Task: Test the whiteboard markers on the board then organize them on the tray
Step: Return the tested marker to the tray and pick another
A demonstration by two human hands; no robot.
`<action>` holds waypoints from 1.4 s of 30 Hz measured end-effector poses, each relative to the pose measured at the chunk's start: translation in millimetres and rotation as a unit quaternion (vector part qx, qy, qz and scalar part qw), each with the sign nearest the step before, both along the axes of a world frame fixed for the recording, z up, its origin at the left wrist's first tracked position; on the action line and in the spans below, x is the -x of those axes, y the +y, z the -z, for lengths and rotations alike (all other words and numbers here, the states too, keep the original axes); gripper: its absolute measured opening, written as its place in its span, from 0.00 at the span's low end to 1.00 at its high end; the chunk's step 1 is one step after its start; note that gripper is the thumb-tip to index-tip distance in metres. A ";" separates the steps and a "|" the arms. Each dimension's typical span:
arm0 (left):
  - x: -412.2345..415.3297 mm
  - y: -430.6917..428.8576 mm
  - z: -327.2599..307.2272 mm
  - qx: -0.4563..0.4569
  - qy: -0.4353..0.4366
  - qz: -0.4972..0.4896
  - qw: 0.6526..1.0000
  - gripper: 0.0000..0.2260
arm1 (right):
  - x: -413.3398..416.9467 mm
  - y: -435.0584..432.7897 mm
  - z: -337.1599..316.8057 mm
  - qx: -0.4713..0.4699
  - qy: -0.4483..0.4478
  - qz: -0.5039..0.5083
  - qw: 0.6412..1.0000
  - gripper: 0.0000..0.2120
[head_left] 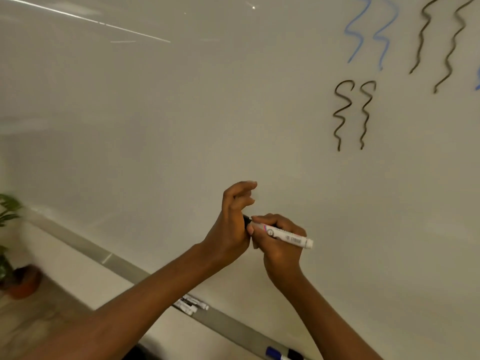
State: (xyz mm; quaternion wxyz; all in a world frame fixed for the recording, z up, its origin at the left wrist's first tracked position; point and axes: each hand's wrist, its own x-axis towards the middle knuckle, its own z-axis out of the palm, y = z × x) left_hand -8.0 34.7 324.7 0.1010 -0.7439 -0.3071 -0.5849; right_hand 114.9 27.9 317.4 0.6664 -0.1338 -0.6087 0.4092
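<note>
My right hand (279, 244) grips a white whiteboard marker (288, 236) around its barrel, in front of the whiteboard (181, 126). My left hand (233, 224) meets the marker's black cap end (246, 220); its palm and lower fingers cover the cap while the upper fingers stick out loosely. Black and blue squiggles (350, 113) mark the board's upper right. Several white markers (191, 304) lie on the grey tray (228, 326) under the board, partly behind my left forearm. A blue-capped marker (274, 352) and a black-capped one (294, 354) lie further right on the tray.
A potted plant in a terracotta pot (24, 281) stands on the floor at the far left. The tray runs diagonally from left to bottom right along the board's lower edge.
</note>
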 end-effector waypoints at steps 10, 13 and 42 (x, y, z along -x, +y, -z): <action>47.2 -23.5 111.4 0.219 0.003 -0.094 0.971 0.21 | 33.4 -1.9 92.4 0.180 -0.089 -0.094 0.975 0.01; 62.8 -29.2 148.0 0.348 0.030 -0.153 0.924 0.09 | 40.7 -1.1 130.1 0.268 -0.120 -0.138 0.946 0.12; 152.8 24.9 334.5 0.456 0.320 -0.134 0.820 0.24 | 73.9 25.4 313.4 0.554 -0.331 0.187 0.741 0.05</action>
